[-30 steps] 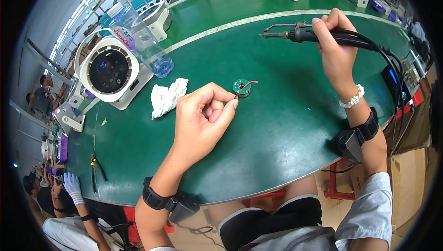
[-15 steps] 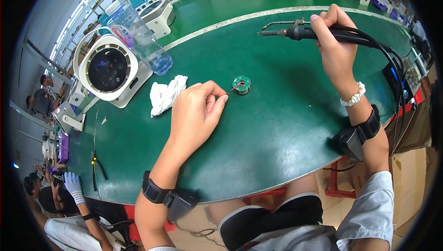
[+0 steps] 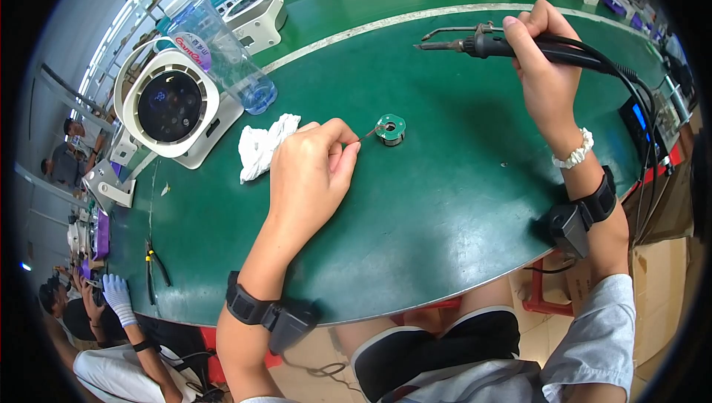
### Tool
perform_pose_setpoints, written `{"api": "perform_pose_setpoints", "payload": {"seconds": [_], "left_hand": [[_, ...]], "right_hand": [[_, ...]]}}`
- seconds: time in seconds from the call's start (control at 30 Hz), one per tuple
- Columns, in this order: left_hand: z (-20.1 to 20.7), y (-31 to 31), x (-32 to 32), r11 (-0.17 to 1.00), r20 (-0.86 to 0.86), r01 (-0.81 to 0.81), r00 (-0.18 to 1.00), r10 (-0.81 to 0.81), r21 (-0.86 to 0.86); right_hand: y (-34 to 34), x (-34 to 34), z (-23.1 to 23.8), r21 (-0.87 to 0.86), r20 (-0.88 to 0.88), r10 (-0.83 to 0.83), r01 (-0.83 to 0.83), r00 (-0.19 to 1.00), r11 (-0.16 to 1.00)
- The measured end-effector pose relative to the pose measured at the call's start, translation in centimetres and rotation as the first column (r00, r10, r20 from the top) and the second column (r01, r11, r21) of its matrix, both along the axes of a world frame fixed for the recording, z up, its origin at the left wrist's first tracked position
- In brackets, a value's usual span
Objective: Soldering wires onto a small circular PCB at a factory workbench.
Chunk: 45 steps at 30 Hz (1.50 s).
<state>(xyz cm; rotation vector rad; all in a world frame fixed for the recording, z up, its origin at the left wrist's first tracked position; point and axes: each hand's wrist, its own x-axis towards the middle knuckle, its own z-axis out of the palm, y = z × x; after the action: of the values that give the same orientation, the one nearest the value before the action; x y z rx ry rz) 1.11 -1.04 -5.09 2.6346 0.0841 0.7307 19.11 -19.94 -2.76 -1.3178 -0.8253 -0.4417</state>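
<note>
Between the thumb and forefinger of my left hand [image 3: 305,173], a thin reddish-brown wire [image 3: 368,134] is pinched. Its far end reaches the small round green circuit board [image 3: 390,126], which has a hole in its middle and sits on a darker coil-like base on the table. My right hand [image 3: 547,69] is wrapped round the black handle of a soldering iron [image 3: 489,48]. The iron points left, above and to the right of the board and apart from it. A thin metal tube runs alongside its tip.
A crumpled white cloth [image 3: 259,147] lies beside my left hand. Behind it stand a white fan-like device [image 3: 169,106] and a clear plastic bottle [image 3: 226,62]. Yellow-and-black pliers [image 3: 156,266] lie at left. Cables run from the iron past a station [image 3: 639,125]. A co-worker's gloved hand [image 3: 116,295] shows lower left.
The whole view has shifted slightly. Both hands keep their holds; the wire still meets the board, and the iron stays raised away from it.
</note>
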Motion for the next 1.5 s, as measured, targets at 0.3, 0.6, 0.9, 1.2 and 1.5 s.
{"api": "perform_pose_setpoints", "payload": {"seconds": [0.3, 0.6, 0.9, 1.2, 1.5], "left_hand": [[-0.29, -0.04, 0.24, 0.995, -0.029, -0.049, 0.998, 0.047, -0.089], [-0.44, 0.0, 0.28, 0.996, -0.023, -0.038, 0.999, 0.036, -0.083], [-0.43, 0.02, 0.3, 0.995, -0.032, -0.042, 0.999, 0.039, -0.094], [-0.75, 0.17, 0.34, 0.997, 0.011, 0.027, 1.0, -0.027, -0.065], [-0.53, 0.03, 0.52, 0.998, -0.008, 0.0, 1.0, -0.001, -0.07]], "right_hand": [[0.17, 0.35, -0.37, -0.006, 0.069, 0.002, -0.002, 0.998, 1.0], [0.17, -0.02, -0.23, 0.02, 0.047, 0.033, -0.034, 0.998, 0.999], [0.14, -0.05, -0.26, 0.008, 0.049, 0.023, -0.023, 0.999, 1.0], [0.2, -0.26, -0.2, 0.01, 0.052, 0.034, -0.035, 0.998, 0.999], [0.24, -0.24, -0.22, 0.012, 0.047, 0.035, -0.035, 0.998, 0.999]]}}
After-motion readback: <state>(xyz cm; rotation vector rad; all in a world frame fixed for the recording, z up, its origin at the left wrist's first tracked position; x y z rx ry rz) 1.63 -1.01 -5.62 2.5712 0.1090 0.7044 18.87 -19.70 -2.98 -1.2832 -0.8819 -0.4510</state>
